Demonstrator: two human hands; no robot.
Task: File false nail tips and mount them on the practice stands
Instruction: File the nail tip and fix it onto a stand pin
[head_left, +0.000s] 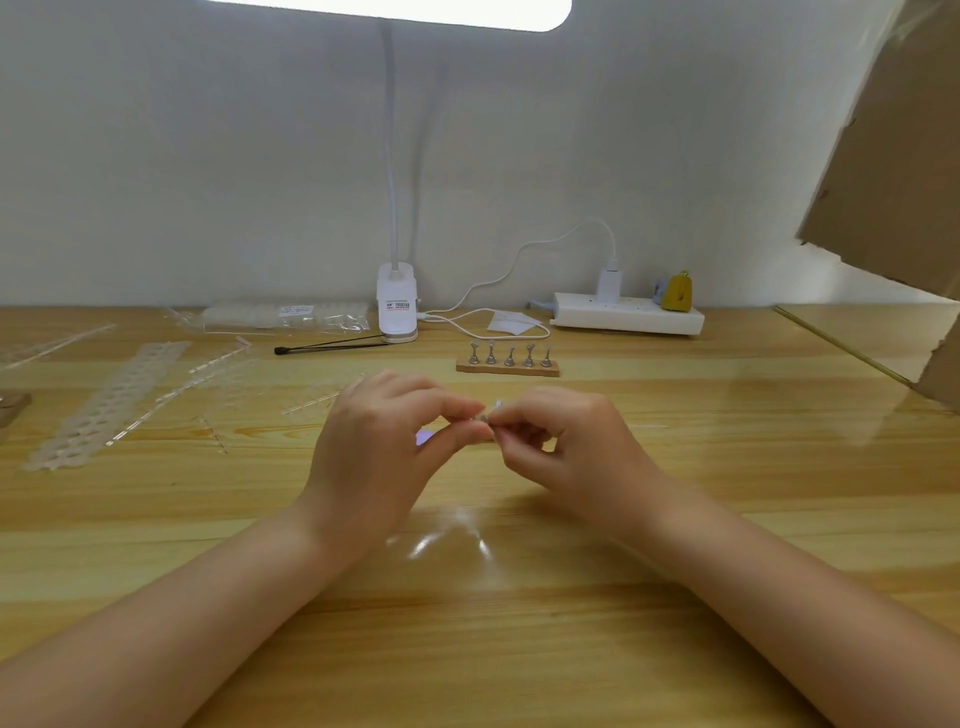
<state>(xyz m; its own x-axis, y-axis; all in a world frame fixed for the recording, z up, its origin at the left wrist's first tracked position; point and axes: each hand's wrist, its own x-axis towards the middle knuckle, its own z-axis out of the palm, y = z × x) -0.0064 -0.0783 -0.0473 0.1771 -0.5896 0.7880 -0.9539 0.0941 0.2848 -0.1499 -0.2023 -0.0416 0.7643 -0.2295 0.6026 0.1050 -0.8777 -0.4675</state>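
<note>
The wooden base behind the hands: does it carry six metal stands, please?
No, the wooden base carries five metal stands in one row.

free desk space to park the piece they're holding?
Bare wood right of the stand block, up to the cardboard, and in front of both hands. Crowded: left side with plastic strips, back edge with lamp base and power strip.

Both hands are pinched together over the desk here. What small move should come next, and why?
Probably finish seating the piece. The left hand and right hand pinch a small metallic item with a clear tip between their fingertips; what it is exactly is too small to tell. The wooden base beyond already holds five stands, so carrying it there would follow.
</note>
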